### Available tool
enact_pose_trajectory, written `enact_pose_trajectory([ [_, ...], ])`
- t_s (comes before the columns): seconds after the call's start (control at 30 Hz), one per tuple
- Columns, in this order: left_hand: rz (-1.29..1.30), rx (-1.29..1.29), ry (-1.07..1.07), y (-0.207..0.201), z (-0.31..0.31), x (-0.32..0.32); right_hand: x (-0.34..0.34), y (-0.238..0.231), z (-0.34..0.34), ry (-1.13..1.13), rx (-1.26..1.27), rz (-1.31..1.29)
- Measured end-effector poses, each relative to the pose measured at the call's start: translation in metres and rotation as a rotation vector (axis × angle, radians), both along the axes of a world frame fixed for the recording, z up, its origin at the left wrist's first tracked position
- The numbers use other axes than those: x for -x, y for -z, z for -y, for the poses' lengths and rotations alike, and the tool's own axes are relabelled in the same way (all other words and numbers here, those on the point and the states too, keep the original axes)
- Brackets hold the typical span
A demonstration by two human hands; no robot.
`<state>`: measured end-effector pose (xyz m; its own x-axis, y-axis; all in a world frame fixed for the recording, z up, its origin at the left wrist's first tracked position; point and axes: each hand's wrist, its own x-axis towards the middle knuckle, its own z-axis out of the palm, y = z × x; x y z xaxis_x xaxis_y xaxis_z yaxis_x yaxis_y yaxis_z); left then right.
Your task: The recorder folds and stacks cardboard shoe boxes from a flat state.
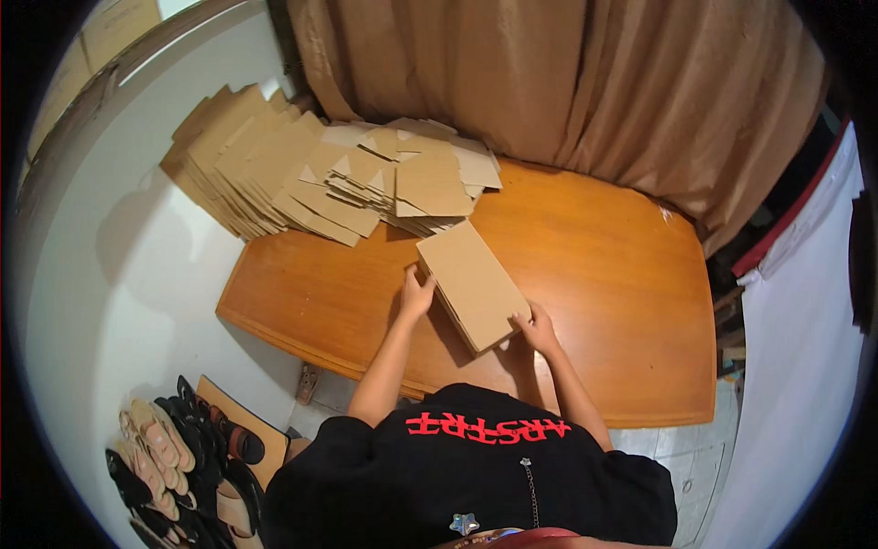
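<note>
Between my two hands is a closed brown cardboard box [477,285], long and shallow, slanting from upper left to lower right over the wooden table. My left hand [418,291] grips its left side, with the thumb along the edge and the other fingers partly hidden. At the lower right corner my right hand [538,328] is closed on the box, its thumb near the top face and its fingers partly under it. Just beyond the box lies a pile of flat cut cardboard pieces [430,178].
Flattened cardboard sheets [265,169] lean in a fanned stack against the white wall [119,247]. The orange-brown table [622,274] reaches right. A brown curtain [549,82] hangs behind it. Several sandals and shoes [174,448] are at lower left, and a white cloth [805,320] hangs at right.
</note>
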<state>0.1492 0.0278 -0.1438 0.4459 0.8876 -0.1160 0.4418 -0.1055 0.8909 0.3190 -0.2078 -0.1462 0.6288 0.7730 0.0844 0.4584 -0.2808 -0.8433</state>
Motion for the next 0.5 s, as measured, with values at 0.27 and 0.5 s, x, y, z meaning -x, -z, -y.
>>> enact_pose_trajectory([
  [0.27,0.081,0.131,0.328,0.034,0.085,0.097,0.062,0.035,-0.015,-0.145,-0.190,-0.225],
  [0.5,0.356,0.030,0.053,0.014,0.095,0.148,0.122,0.012,-0.058,-0.378,-0.330,-0.167],
])
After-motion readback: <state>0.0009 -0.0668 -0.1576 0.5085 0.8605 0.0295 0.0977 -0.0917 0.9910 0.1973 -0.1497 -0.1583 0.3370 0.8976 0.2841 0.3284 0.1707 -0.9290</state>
